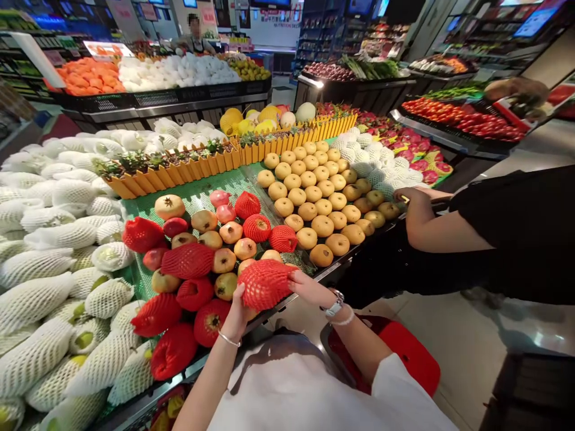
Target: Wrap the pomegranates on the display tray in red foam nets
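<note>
Over the near bench edge (335, 270), red-netted fruit (266, 285) is grasped by left hand (238, 314) and right hand (311, 290); probably firm and heavy, best cupped underneath.

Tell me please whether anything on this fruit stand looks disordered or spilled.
Nothing looks spilled. Only the pomegranates seem disordered: bare ones and ones in red nets lie mixed and scattered, whereas the round tan fruits beside them sit in fairly neat rows.

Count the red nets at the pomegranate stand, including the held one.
10: the held net, in the left hand and right hand; three nets by the pears; a back-left net; a middle net; four nets front-left. More may be hidden.
</note>
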`<state>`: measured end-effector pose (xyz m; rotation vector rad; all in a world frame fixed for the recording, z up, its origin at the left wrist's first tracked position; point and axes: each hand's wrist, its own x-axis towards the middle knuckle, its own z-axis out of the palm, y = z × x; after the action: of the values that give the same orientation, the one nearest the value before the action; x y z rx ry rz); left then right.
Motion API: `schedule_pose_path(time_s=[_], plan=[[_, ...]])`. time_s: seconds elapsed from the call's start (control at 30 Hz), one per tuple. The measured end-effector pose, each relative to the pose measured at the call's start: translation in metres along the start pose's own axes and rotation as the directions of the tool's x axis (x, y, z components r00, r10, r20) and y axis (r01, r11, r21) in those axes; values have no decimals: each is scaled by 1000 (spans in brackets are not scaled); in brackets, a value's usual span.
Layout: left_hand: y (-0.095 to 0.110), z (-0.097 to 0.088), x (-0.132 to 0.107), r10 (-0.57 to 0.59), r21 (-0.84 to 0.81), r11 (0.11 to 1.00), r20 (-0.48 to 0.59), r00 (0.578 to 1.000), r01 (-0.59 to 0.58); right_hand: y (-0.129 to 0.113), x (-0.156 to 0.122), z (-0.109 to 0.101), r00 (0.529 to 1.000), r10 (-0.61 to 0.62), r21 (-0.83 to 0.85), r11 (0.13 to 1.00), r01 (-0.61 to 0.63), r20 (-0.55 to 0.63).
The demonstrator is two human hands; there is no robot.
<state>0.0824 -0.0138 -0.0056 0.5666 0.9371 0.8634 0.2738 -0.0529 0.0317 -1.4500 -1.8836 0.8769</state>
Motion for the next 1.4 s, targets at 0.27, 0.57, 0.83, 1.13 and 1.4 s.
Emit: schedule_pose_path(time_s=[0.27, 0.57, 0.83, 1.13, 1.4], plan=[[7, 10, -10, -211, -244, 950, -39, 977, 195, -35, -20, -12, 997, 73, -534, 844, -55, 13], [17, 7, -13, -182, -364, 912, 50, 982, 188, -37, -13, -17, 985, -152, -475, 863, 174, 84], [17, 8, -17, -262, -301, 915, 58, 963, 267, -26, -12, -26, 976, -135, -385, 903, 192, 170], [15, 0, -16, -270, -338, 888, 162, 949, 311, -37, -23, -9, 978, -136, -520, 830, 200, 160], [13, 1, -18, -78, -335, 935, 129, 989, 118, -38, -15, 0, 918, -391, -438, 838, 325, -66]])
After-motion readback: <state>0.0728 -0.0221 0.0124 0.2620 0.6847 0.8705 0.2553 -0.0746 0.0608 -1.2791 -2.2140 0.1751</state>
